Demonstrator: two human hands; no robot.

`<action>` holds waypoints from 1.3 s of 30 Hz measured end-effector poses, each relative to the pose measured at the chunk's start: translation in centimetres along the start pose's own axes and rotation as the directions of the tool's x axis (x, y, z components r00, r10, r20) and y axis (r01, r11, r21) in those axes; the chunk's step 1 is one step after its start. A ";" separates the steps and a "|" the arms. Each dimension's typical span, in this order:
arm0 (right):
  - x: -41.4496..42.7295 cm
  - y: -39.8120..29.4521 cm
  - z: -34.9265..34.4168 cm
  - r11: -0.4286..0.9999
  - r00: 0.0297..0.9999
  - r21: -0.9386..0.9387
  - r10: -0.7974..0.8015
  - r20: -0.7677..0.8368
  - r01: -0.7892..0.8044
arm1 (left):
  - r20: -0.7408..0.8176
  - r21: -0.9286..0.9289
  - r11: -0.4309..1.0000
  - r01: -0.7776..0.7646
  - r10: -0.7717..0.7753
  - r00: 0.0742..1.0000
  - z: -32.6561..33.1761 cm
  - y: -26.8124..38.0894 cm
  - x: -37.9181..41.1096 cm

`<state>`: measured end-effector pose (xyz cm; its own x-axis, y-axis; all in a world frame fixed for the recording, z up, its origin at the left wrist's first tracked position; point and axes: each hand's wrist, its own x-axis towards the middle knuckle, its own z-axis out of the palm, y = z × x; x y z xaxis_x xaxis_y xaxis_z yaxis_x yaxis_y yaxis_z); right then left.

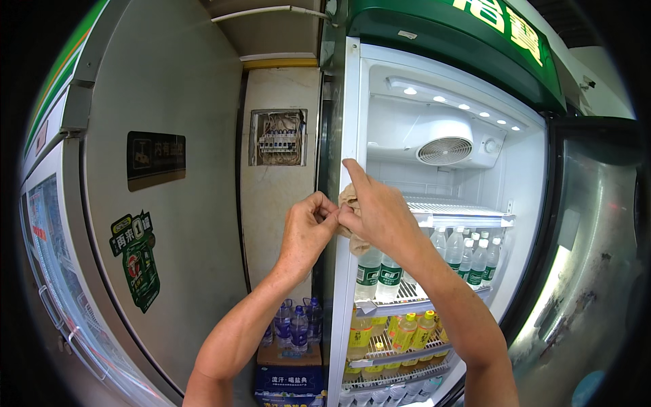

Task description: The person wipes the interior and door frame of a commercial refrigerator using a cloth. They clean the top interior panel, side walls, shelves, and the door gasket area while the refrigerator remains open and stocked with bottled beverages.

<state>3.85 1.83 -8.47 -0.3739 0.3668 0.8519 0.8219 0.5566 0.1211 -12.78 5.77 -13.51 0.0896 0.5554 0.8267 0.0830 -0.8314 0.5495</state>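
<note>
My right hand [379,211] holds a crumpled beige cloth [360,246] against the left front edge of an open display fridge [351,285]. Its index finger points up along the white door frame. Close beside it, my left hand [310,229] has thumb and forefinger pinched together, their tips meeting the right hand's fingers at the cloth. Whether anything lies between the left fingertips is hidden. Behind the right forearm, the upper wire shelf [442,206] is partly covered. Below it stand clear water bottles [389,277] with green labels, and lower down, yellow-labelled drink bottles [405,333].
The fridge's glass door [580,244] is swung out at the right. A grey metal panel [203,168] rises at the left, beside another glass-doored cooler [48,219]. Between them are an uncovered breaker box [277,145] and water bottles [299,328] on stacked cartons [290,379].
</note>
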 end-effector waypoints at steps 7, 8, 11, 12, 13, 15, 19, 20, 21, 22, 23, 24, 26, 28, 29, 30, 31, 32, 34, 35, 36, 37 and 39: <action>-0.1 0.0 -0.1 1.000 1.000 0.005 -0.004 0.008 0.004 | -0.011 0.025 1.000 0.000 0.000 1.000 0.0 0.1 -0.2; -0.1 -0.1 -0.1 1.000 1.000 0.002 0.004 0.013 -0.004 | -0.013 0.025 1.000 0.002 -0.002 1.000 0.0 0.1 -0.2; -0.4 0.1 0.3 1.000 1.000 -0.008 0.007 -0.006 -0.007 | -0.016 0.023 1.000 -0.003 0.004 1.000 0.2 0.1 -0.3; -0.5 0.2 0.5 1.000 1.000 -0.007 0.002 -0.020 -0.002 | -0.016 0.033 0.999 -0.003 0.003 1.000 0.1 0.1 -0.3; -0.4 -0.1 0.4 1.000 1.000 -0.009 0.006 -0.010 -0.006 | -0.015 0.043 0.999 -0.002 0.003 1.000 0.1 0.1 -0.3; -0.3 -0.5 -0.2 1.000 1.000 -0.017 0.015 0.011 -0.015 | -0.013 0.048 0.999 -0.003 0.003 1.000 0.0 0.1 -0.3; -1.0 0.3 1.0 0.999 0.998 -0.015 -0.046 -0.049 0.045 | -0.007 0.049 0.998 -0.029 0.030 1.000 0.2 -0.4 -0.5; -1.2 0.3 0.9 0.999 0.998 -0.008 -0.034 -0.046 0.034 | -0.005 0.053 0.998 -0.042 0.042 0.999 0.2 -0.4 -0.5; -1.3 0.2 0.9 1.000 0.999 0.003 -0.024 -0.044 0.025 | -0.006 0.052 0.998 -0.029 0.030 1.000 0.2 -0.4 -0.5; -1.0 0.1 0.5 1.000 1.000 0.004 0.015 0.012 -0.015 | -0.007 0.050 0.999 -0.017 0.017 1.000 0.2 -0.2 -0.5; -0.5 -0.1 -0.2 0.999 0.996 0.002 0.054 0.068 -0.055 | -0.007 0.047 0.999 -0.004 0.004 1.000 0.2 -0.1 -0.4; 0.1 -0.4 -0.8 0.996 0.988 -0.003 0.092 0.124 -0.092 | -0.013 0.042 0.999 -0.008 0.008 1.000 0.2 0.0 -0.2; 1.0 -0.9 -1.9 0.989 0.976 0.020 0.140 0.165 -0.145 | -0.023 0.033 0.999 -0.015 0.016 1.000 0.1 0.2 0.2; 1.0 -0.7 -1.8 0.989 0.977 0.020 0.142 0.156 -0.147 | -0.014 0.037 0.999 -0.016 0.016 1.000 0.1 0.5 0.2; 0.6 -0.3 -1.1 0.993 0.985 0.010 0.115 0.126 -0.117 | -0.009 0.040 0.999 -0.016 0.016 1.000 0.1 0.5 0.2; 0.2 0.0 -0.7 0.996 0.992 0.000 0.088 0.094 -0.088 | -0.003 0.047 0.999 -0.021 0.022 1.000 0.2 0.4 0.1; 0.0 0.1 -0.4 0.997 0.994 0.008 0.075 0.083 -0.076 | 0.003 0.053 0.998 -0.027 0.027 1.000 0.2 0.2 0.0; -0.3 0.2 -0.3 0.998 0.995 0.015 0.063 0.071 -0.064 | 0.009 0.059 0.998 -0.032 0.032 0.999 0.3 0.0 -0.1; -0.1 0.1 -0.5 0.998 0.994 0.018 0.066 0.089 -0.068 | 0.001 0.050 0.998 -0.025 0.025 1.000 0.3 -0.3 -0.1; 0.2 -0.2 -0.9 0.996 0.989 0.010 0.084 0.119 -0.086 | -0.003 0.045 0.999 -0.022 0.022 1.000 0.3 -0.3 -0.1; 0.5 -0.4 -1.2 0.994 0.983 -0.001 0.104 0.151 -0.105 | -0.011 0.043 0.999 -0.024 0.025 1.000 0.3 -0.2 -0.1; 0.6 -0.5 -1.3 0.994 0.981 -0.011 0.108 0.159 -0.107 | -0.021 0.040 0.999 -0.027 0.028 0.999 0.4 0.0 -0.1; 0.7 -0.7 -1.6 0.993 0.979 -0.031 0.115 0.171 -0.111 | -0.020 0.044 0.999 -0.028 0.029 0.999 0.4 0.1 -0.1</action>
<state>3.68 0.55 -7.14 -0.3453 0.5504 0.7601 0.8712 0.4892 0.0415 -12.36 5.62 -13.63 0.0719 0.5308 0.8445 0.1244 -0.8448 0.5204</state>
